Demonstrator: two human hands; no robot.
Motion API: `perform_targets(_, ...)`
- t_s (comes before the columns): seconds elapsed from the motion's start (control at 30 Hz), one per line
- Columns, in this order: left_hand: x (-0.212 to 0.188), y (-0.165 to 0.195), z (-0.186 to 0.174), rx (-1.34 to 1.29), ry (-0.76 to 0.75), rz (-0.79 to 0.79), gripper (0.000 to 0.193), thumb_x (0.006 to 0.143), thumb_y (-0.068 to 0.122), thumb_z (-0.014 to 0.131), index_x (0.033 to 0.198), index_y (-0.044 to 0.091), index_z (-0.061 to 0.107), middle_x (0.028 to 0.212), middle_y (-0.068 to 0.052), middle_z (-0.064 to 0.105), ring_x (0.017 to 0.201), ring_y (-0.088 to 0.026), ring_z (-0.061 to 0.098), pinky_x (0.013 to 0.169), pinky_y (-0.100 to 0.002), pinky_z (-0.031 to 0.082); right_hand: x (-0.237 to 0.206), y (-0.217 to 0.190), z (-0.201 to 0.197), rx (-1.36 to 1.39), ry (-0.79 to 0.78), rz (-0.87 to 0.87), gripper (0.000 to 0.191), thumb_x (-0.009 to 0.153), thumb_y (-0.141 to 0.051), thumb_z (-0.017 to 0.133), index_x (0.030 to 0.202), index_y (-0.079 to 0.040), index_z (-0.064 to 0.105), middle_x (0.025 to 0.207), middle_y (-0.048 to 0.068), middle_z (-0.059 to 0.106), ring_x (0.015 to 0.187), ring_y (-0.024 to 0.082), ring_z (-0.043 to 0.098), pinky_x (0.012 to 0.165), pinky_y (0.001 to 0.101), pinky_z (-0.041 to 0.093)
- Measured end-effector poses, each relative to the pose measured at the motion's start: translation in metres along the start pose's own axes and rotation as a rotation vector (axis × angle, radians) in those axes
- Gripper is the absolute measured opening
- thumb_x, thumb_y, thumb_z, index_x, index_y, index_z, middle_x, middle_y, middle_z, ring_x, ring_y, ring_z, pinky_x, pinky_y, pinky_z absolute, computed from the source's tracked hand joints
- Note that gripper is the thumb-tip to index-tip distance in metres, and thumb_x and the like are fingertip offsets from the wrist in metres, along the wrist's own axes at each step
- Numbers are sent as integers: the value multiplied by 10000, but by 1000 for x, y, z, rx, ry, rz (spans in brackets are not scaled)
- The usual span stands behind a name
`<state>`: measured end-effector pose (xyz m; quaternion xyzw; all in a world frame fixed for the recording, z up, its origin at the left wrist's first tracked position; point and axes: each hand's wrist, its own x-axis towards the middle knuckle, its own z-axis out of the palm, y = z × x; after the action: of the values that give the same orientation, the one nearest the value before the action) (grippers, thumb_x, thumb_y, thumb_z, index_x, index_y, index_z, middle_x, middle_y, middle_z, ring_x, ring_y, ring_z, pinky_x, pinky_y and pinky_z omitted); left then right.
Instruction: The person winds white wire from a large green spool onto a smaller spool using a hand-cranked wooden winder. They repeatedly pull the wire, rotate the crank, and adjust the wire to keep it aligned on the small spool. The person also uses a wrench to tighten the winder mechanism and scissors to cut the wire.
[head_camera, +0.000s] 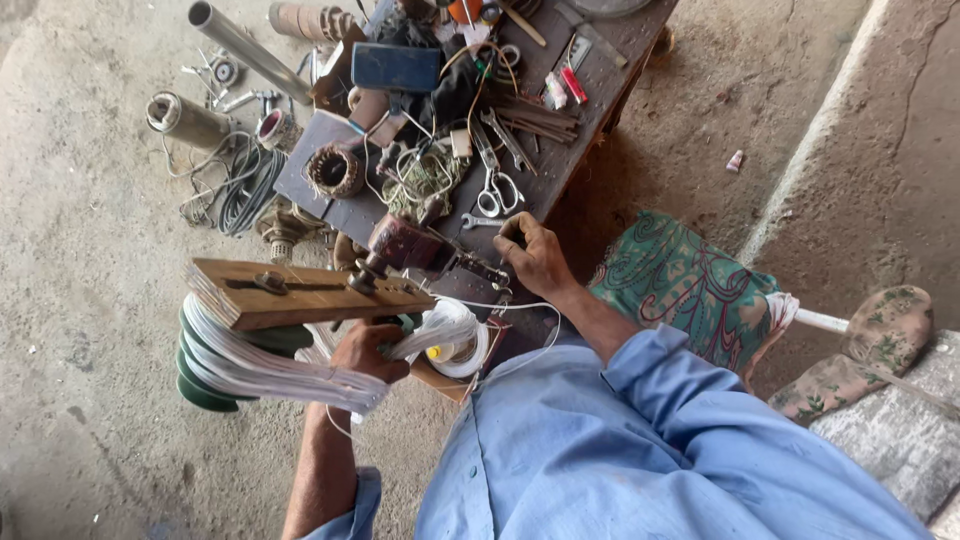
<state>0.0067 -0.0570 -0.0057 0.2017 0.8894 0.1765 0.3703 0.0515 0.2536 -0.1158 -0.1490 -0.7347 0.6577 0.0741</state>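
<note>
Left hand (365, 350) clenched around pale wire coil (270, 370), right hand (535, 255) fisted on crank handle (512, 232)

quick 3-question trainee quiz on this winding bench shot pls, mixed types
1. True or false: the left hand grips the bundle of pale wire under the wooden bar.
2. The right hand rests on: A) the low table's edge B) the metal pipe C) the floor.
3. Fill in: just beyond the right hand lie a spanner and a pair of ____.

Key: 1 true; 2 A; 3 scissors.
</note>
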Motion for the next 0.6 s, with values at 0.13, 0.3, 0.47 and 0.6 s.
perform_targets(0.13,3,-3,1,97,94,71,405,608,170,848,1006,104,805,892,-137,723,913,-286,680,840,-399,551,-40,-21,30,211,-176,-34,185,931,-89,649,1088,3,676,828,44,719,713,104,663,626,263,575)
perform_targets(0.3,0,-9,2,13,195,227,498,516,134,887,1002,61,805,1144,-198,642,1058,-340,639,902,-430,533,-47,-19,71,419,-426,109,215,964,-28,701,1177,-32,738,917,47,741,763,93,671,689,236,590)
perform_targets(0.47,9,-19,6,18,154,245,468,518,117,879,979,68,814,1217,-189,630,1091,-346,646,931,-424,547,-36,-11,92,537,-456,273,246,922,-36,754,1167,-30,753,1010,104,750,831,129,691,732,275,607)
perform_targets(0.6,21,-32,14,46,229,521,507,490,213,955,946,54,802,1108,-141,713,1128,-362,642,974,-444,525,-41,-2,106,660,-330,329,224,917,-58,769,1139,-36,753,1054,76,744,907,117,689,802,287,601)
